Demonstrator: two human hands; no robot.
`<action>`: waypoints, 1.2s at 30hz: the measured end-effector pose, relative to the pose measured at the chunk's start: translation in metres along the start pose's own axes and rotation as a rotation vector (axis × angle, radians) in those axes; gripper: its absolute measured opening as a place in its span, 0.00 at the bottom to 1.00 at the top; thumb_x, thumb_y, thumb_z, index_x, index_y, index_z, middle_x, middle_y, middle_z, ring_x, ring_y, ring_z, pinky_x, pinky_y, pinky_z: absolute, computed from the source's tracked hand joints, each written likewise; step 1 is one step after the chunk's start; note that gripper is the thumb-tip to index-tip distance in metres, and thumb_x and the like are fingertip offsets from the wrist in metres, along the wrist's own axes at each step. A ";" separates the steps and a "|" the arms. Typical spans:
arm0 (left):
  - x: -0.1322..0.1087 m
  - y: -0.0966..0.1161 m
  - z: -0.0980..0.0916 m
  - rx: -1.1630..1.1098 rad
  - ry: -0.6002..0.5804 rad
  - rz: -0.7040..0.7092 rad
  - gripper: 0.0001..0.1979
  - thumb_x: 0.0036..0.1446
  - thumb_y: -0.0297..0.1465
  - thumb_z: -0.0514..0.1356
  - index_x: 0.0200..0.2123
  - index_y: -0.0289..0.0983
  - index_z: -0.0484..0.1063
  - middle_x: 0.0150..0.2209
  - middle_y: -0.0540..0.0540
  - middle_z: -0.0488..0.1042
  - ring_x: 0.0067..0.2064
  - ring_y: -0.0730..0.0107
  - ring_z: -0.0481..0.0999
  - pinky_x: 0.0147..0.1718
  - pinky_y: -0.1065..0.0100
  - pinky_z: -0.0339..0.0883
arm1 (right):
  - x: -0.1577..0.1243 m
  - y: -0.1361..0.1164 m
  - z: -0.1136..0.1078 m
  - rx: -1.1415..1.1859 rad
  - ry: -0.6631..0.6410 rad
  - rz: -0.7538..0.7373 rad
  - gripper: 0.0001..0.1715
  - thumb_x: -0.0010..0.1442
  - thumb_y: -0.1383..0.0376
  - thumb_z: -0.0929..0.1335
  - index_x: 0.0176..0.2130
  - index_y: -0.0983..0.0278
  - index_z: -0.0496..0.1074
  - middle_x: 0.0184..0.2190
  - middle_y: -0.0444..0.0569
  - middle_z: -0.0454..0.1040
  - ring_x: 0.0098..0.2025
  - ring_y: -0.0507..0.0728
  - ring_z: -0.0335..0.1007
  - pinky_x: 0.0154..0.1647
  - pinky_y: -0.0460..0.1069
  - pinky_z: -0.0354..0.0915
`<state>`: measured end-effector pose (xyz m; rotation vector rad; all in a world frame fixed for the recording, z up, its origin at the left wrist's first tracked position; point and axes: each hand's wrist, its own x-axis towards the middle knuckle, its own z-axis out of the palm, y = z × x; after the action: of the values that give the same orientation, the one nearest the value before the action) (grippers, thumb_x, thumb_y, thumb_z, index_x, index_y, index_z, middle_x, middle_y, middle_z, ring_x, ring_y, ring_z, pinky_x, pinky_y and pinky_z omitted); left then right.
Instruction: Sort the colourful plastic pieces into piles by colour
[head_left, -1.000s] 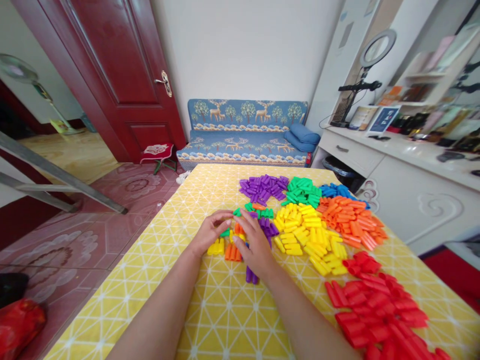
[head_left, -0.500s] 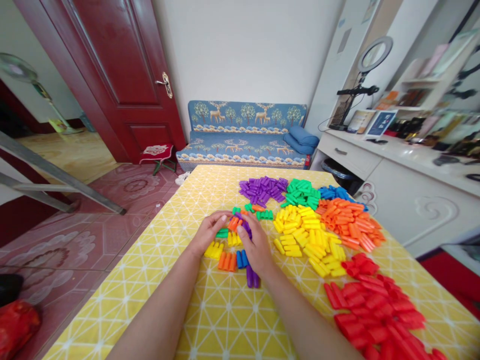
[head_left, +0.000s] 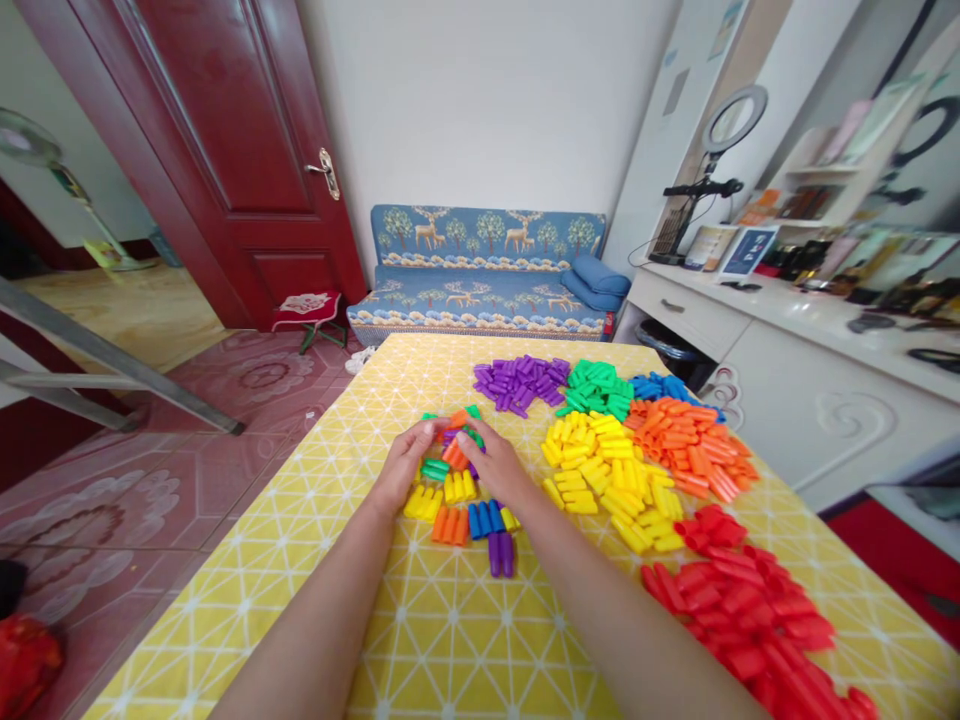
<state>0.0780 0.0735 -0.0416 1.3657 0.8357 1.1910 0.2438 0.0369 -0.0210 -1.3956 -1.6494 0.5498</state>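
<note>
Both hands curl round a small cluster of short plastic pieces (head_left: 454, 453) in orange, green and purple on the table. My left hand (head_left: 405, 462) is on the cluster's left side, its fingers bent inward against it. From the right, my right hand (head_left: 496, 465) closes in on the same pieces, with its thumb near an orange one. Fingertips are partly hidden. Close below lie short rows of yellow pieces (head_left: 424, 502), orange pieces (head_left: 450, 526), blue pieces (head_left: 486, 518) and purple pieces (head_left: 501, 554).
Sorted heaps lie to the right: purple (head_left: 520, 384), green (head_left: 598, 390), blue (head_left: 660, 386), yellow (head_left: 607, 470), orange (head_left: 694, 440) and red (head_left: 750, 610). A yellow patterned cloth (head_left: 450, 640) covers the table. Beyond it stands a blue sofa (head_left: 480, 285).
My right hand has shifted left and up, closer to the left hand. Green and orange pieces that lay at its upper right are now gathered between the hands. The view has turned slightly.
</note>
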 end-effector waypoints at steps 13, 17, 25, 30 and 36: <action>0.003 -0.004 -0.003 0.079 0.097 0.046 0.23 0.56 0.47 0.57 0.42 0.34 0.77 0.48 0.40 0.76 0.53 0.54 0.71 0.54 0.59 0.59 | -0.061 0.010 -0.038 -0.334 0.112 0.197 0.16 0.56 0.64 0.65 0.45 0.62 0.73 0.42 0.50 0.73 0.40 0.56 0.70 0.40 0.49 0.63; 0.004 -0.005 -0.004 0.103 0.087 0.064 0.23 0.56 0.47 0.57 0.41 0.34 0.77 0.47 0.39 0.76 0.52 0.54 0.71 0.55 0.59 0.59 | -0.069 -0.005 -0.022 -0.390 0.012 0.152 0.28 0.54 0.64 0.67 0.55 0.60 0.66 0.47 0.52 0.70 0.44 0.58 0.69 0.42 0.49 0.62; 0.004 -0.005 -0.003 0.071 0.050 0.072 0.22 0.57 0.47 0.57 0.41 0.34 0.77 0.48 0.39 0.75 0.52 0.55 0.71 0.53 0.60 0.61 | -0.074 -0.011 -0.001 -0.148 -0.080 0.012 0.21 0.51 0.67 0.68 0.47 0.58 0.71 0.40 0.46 0.74 0.40 0.56 0.70 0.42 0.49 0.63; 0.004 -0.006 -0.004 0.093 0.052 0.061 0.22 0.57 0.46 0.57 0.42 0.34 0.77 0.48 0.39 0.76 0.53 0.54 0.71 0.53 0.59 0.62 | -0.068 0.001 0.003 0.185 0.097 0.050 0.20 0.51 0.70 0.67 0.46 0.61 0.70 0.39 0.47 0.74 0.40 0.54 0.70 0.42 0.49 0.67; 0.004 -0.002 -0.003 0.176 0.039 0.065 0.22 0.55 0.46 0.59 0.42 0.34 0.78 0.46 0.40 0.77 0.52 0.54 0.72 0.55 0.57 0.60 | -0.061 0.014 0.002 0.065 0.122 -0.028 0.34 0.48 0.74 0.67 0.55 0.62 0.64 0.53 0.52 0.66 0.55 0.59 0.61 0.58 0.56 0.58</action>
<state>0.0764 0.0787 -0.0429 1.5265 0.9482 1.2196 0.2490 -0.0162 -0.0533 -1.3307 -1.5378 0.4885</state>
